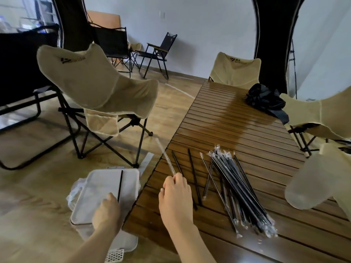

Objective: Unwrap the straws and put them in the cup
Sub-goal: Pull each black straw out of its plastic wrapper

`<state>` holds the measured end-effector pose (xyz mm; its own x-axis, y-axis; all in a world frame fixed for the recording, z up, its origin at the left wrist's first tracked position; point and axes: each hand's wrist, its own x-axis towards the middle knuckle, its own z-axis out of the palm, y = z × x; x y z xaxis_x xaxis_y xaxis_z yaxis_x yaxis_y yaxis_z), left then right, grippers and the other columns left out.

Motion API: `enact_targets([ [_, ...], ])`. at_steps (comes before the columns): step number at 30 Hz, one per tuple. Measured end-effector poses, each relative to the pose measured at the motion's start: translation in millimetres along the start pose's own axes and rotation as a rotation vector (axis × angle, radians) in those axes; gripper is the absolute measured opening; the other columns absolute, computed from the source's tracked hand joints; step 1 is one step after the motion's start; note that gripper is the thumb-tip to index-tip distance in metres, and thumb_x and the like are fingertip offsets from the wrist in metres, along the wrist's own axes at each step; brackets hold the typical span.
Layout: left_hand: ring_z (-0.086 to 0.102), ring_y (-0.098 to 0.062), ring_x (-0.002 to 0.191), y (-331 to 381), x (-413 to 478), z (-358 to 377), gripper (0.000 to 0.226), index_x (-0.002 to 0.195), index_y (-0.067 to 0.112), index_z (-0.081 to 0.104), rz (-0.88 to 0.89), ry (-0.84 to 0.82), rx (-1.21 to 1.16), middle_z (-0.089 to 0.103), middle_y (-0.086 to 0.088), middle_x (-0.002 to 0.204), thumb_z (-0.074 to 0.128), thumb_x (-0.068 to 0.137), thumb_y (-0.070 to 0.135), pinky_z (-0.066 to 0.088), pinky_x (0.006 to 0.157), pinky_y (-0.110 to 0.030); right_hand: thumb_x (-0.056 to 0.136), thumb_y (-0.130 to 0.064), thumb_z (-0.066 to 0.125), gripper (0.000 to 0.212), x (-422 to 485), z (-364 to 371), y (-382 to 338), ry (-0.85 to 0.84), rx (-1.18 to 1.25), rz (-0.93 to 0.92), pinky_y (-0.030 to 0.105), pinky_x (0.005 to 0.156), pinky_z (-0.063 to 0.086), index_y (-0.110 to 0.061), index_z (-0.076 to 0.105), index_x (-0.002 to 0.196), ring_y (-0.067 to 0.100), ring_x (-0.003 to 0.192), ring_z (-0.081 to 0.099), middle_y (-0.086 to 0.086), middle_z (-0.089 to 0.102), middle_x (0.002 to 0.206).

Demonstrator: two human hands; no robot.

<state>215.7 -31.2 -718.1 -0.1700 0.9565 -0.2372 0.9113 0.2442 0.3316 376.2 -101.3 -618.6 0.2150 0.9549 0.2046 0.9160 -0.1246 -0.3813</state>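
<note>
The left hand (106,211), its grip pinching a thin black plastic straw (120,186) that points away, is off the slatted wooden tabletop (218,120). The frosted translucent cup (311,179) lies far right, nearer the right hand (174,196), whose grip pinches a clear wrapper (165,156).

Left hand (107,212) fingers hidden behind knuckles; straw (120,186) lower end hidden inside.

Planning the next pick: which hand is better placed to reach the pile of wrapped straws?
Probably the right hand: over the table, nearer the pile, though pinching a clear wrapper. The left hand holds a straw over the bin.
</note>
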Motion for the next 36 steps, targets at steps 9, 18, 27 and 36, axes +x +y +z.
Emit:
enact_targets([
  [9, 0.062, -0.035, 0.089, 19.8, 6.9, -34.4, 0.034, 0.12, 0.002, 0.05, -0.108, 0.007, -0.376, 0.062, -0.021, 0.104, 0.06, 0.09, 0.015, 0.046, 0.061, -0.036, 0.096, -0.028, 0.046, 0.029, 3.2, 3.2, -5.5, -0.005, 0.004, 0.022, 0.031, 0.105, 0.039, -0.017, 0.053, 0.122, 0.014, 0.121, 0.044, 0.002, 0.046, 0.133],
  [18, 0.054, -0.012, 0.086, 130.1, -54.0, -92.2, 0.034, 0.116, 0.009, 0.057, 0.165, 0.076, -0.642, 0.062, -0.002, 0.107, 0.069, 0.087, 0.02, 0.043, 0.076, -0.024, 0.095, -0.027, 0.048, 0.018, -0.2, -40.7, 35.1, 0.119, 0.027, 0.172, 0.025, 0.09, 0.044, -0.019, 0.055, 0.11, 0.009, 0.099, 0.045, -0.003, 0.049, 0.112],
  [27, 0.061, -0.016, 0.083, 167.6, -103.5, -39.6, 0.03, 0.105, 0.015, 0.049, 0.144, -0.004, -0.492, 0.06, 0.0, 0.091, 0.07, 0.085, 0.02, 0.046, 0.063, -0.025, 0.093, -0.034, 0.052, 0.029, -9.3, -44.0, 59.8, -0.01, -0.026, 0.28, 0.031, 0.096, 0.043, -0.018, 0.057, 0.116, 0.017, 0.11, 0.047, 0.0, 0.051, 0.121],
  [36, 0.058, -0.01, 0.081, 165.8, -102.2, -33.5, 0.03, 0.112, 0.013, 0.053, 0.251, 0.009, -0.508, 0.064, 0.0, 0.095, 0.067, 0.087, 0.02, 0.047, 0.067, -0.019, 0.092, -0.028, 0.055, 0.021, -8.8, -41.1, 62.9, 0.009, 0.053, 0.262, 0.034, 0.092, 0.047, -0.018, 0.067, 0.106, 0.018, 0.104, 0.052, 0.002, 0.054, 0.114],
])
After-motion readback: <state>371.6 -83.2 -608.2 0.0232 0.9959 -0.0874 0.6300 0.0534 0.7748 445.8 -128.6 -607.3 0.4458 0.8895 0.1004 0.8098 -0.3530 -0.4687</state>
